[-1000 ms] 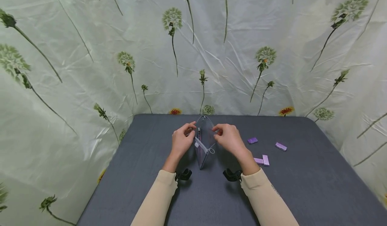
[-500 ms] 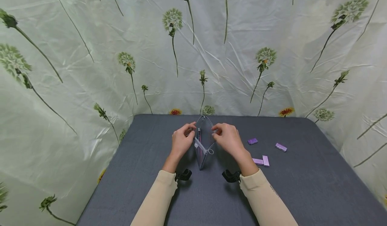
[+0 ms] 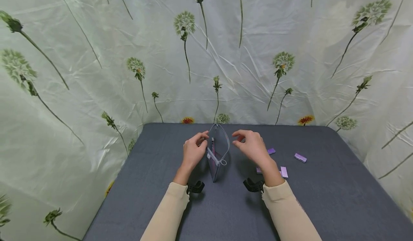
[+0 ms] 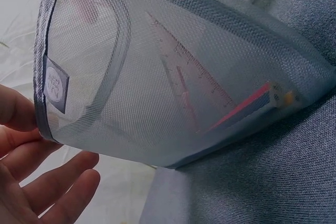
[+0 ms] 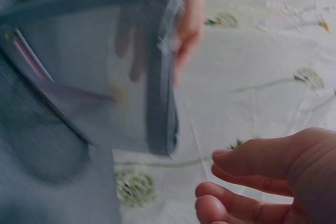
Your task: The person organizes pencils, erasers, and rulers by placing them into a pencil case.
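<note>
1. While wearing pale sleeves (image 3: 167, 210) and black wrist mounts (image 3: 195, 187), reaches forward over a dark grey table (image 3: 151, 176).
2. Pinches the rim of a mesh pouch (image 4: 136, 87) in the left hand (image 3: 193, 147), with the other fingers loose; likely done to steady the pouch and hold its mouth apart.
3. Grips nothing in the right hand (image 3: 251, 146); curves thumb and fingers to a narrow gap, just beside the rim, not touching.
4. Stands the pouch upright mid-table, between both hands, with a pull ring (image 3: 223, 162) at the near end.
5. Shows through the mesh a triangular ruler (image 4: 199, 72) and a pink-and-blue block (image 4: 247, 106), perhaps a small box, low inside.
6. Bears a stitched label (image 4: 56, 84) with a round mark, illegible at this angle.
7. To the right, has purple pieces (image 3: 300, 157) scattered, without readable writing.
8. Beyond, ends at a dandelion-printed curtain (image 3: 238, 72).
</note>
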{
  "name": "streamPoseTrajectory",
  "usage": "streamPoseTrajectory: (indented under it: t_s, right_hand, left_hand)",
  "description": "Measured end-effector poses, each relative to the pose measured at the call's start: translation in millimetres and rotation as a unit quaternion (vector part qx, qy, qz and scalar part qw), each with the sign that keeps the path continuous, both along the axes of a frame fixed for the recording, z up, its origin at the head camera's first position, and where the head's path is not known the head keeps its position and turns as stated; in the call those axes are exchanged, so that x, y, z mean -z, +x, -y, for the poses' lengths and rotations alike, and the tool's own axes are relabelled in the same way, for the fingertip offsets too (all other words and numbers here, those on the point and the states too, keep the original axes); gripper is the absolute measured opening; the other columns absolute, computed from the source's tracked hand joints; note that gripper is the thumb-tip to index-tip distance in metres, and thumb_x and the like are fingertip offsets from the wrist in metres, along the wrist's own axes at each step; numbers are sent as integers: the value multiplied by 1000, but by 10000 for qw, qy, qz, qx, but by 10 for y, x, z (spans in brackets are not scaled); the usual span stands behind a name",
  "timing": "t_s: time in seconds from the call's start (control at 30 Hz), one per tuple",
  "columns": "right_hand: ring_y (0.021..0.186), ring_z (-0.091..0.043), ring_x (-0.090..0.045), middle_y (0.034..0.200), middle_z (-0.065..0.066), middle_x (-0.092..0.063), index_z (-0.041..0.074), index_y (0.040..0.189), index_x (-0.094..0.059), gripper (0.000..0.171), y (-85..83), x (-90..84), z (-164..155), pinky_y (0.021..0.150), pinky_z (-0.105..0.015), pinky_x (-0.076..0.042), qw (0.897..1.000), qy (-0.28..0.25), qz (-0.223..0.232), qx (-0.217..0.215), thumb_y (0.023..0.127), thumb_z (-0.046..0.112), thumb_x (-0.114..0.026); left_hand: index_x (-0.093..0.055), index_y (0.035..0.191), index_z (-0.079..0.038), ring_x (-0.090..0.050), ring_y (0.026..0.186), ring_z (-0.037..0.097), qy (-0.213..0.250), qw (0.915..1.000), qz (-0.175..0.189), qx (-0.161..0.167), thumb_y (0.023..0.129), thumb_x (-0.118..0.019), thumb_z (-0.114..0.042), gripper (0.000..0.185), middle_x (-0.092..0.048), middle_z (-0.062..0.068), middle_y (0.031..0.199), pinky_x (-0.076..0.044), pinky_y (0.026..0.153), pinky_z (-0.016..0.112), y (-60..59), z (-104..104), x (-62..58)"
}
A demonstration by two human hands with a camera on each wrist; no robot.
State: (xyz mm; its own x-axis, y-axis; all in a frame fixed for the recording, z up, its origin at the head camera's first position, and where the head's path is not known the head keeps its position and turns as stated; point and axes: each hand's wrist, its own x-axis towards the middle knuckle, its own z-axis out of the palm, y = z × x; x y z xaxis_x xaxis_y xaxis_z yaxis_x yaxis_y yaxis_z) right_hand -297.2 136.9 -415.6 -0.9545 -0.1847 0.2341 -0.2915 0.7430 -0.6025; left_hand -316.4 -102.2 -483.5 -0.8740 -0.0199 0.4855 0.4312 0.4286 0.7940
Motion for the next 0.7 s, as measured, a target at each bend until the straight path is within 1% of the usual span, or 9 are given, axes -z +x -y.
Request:
streamPoseTrajectory:
  t_s: [0.17, 0.3, 0.33, 0.4, 0.43, 0.5, 0.57, 0.63, 0.7]
  right_hand:
    - [77, -18, -65, 97, -3, -71, 17, 120, -72, 27, -10, -71, -276, 60, -36, -50, 9998, -108, 137, -22, 93, 20, -73]
    - [83, -22, -66, 102, -4, -71, 17, 123, -71, 29, -26, -109, -493, 63, -38, -52, 9992, -227, 325, -63, 94, 19, -72]
    - [85, -22, -67, 104, -5, -71, 17, 124, -71, 30, -31, -113, -543, 64, -38, -52, 9991, -247, 353, -66, 94, 19, -72]
    - [88, -24, -67, 107, -6, -71, 17, 125, -70, 30, -36, -120, -635, 65, -38, -53, 9986, -286, 438, -42, 95, 19, -72]
    - [90, -25, -67, 108, -6, -71, 17, 126, -70, 31, -36, -121, -677, 65, -38, -53, 9985, -288, 455, -22, 95, 19, -71]
    - [94, -28, -67, 110, -8, -70, 16, 126, -69, 31, -32, -122, -754, 67, -40, -54, 9981, -328, 512, 26, 95, 18, -71]
    - [100, -30, -66, 112, -9, -70, 15, 127, -69, 32, -27, -115, -825, 72, -41, -55, 9982, -297, 520, 86, 95, 17, -71]
    - [103, -32, -66, 113, -11, -70, 12, 128, -68, 33, -31, -91, -898, 75, -43, -55, 9981, -245, 539, 173, 95, 15, -70]
    - [103, -33, -66, 114, -13, -70, 11, 128, -68, 33, -44, -51, -969, 76, -45, -55, 9978, -150, 585, 282, 95, 14, -70]
  left_hand:
    - [-73, 98, -21, -70, 108, 24, -55, 9999, -1, -93, 95, -62, -12, 15, -70, -7, 125, -34, 45, 29, 12, -11, -18]
    - [-73, 98, -21, -70, 107, 24, -60, 9999, -7, -89, 96, -62, -12, 15, -69, -9, 125, -28, 40, 27, 2, -8, -18]
    - [-73, 98, -21, -70, 106, 23, -56, 10000, -28, -76, 96, -62, -12, 14, -69, -9, 126, -29, 40, 28, 0, -7, -17]
    - [-73, 98, -18, -71, 105, 22, -59, 9999, -77, -43, 96, -65, -14, 10, -69, -8, 126, -38, 44, 28, -8, -5, -7]
    - [-73, 98, -17, -71, 105, 22, -67, 9999, -108, -28, 96, -66, -14, 8, -69, -7, 126, -45, 48, 28, -11, -6, -2]
    - [-73, 98, -15, -71, 104, 20, -92, 9999, -141, 0, 96, -69, -17, 5, -69, -5, 127, -56, 64, 32, -13, -6, 6]
    - [-72, 98, -14, -71, 104, 19, -115, 9999, -125, 22, 96, -70, -18, 5, -68, -5, 128, -58, 80, 37, -15, -7, 13]
    - [-72, 98, -15, -71, 104, 19, -134, 9999, -83, 33, 96, -71, -19, 5, -68, -7, 128, -57, 86, 39, -14, -9, 17]
    - [-72, 98, -17, -71, 105, 19, -149, 9999, -29, 26, 96, -70, -20, 4, -68, -9, 128, -57, 87, 41, -8, -11, 15]
